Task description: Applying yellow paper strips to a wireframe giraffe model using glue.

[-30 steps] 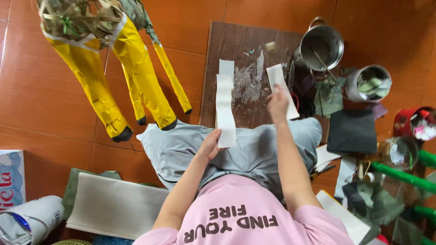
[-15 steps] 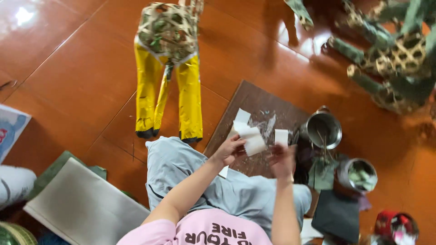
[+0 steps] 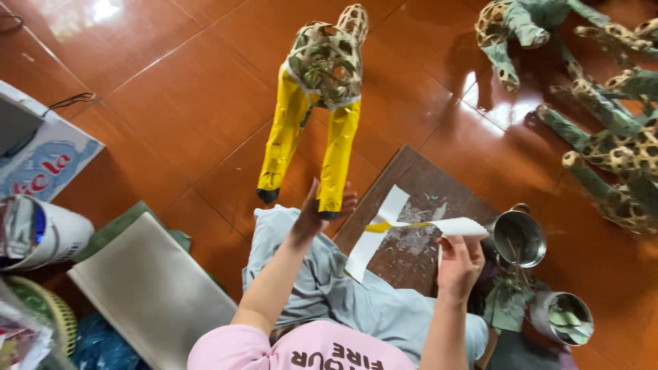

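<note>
A woven bamboo animal frame [image 3: 327, 58] stands on the red tiled floor, its two front legs wrapped in yellow paper. My left hand [image 3: 317, 211] reaches up to the lower end of the right yellow leg [image 3: 336, 161], fingers spread on either side of its dark foot. My right hand [image 3: 458, 264] pinches one end of a long white paper strip [image 3: 384, 219] with a yellow streak. The strip hangs over a dark wooden board [image 3: 418, 181] smeared with paste.
A steel pot [image 3: 519, 238] and a tin [image 3: 562, 317] stand right of the board. More bamboo frames with green wrapping [image 3: 617, 137] lie at the upper right. A grey flat board [image 3: 147, 288], a white roll [image 3: 41, 229] and a cardboard box [image 3: 41, 157] sit at the left.
My view has tilted up toward the yellow-legged frame. My left hand has left the paper strip and moved to the yellow leg. My right hand now holds the strip, stretched out.
</note>
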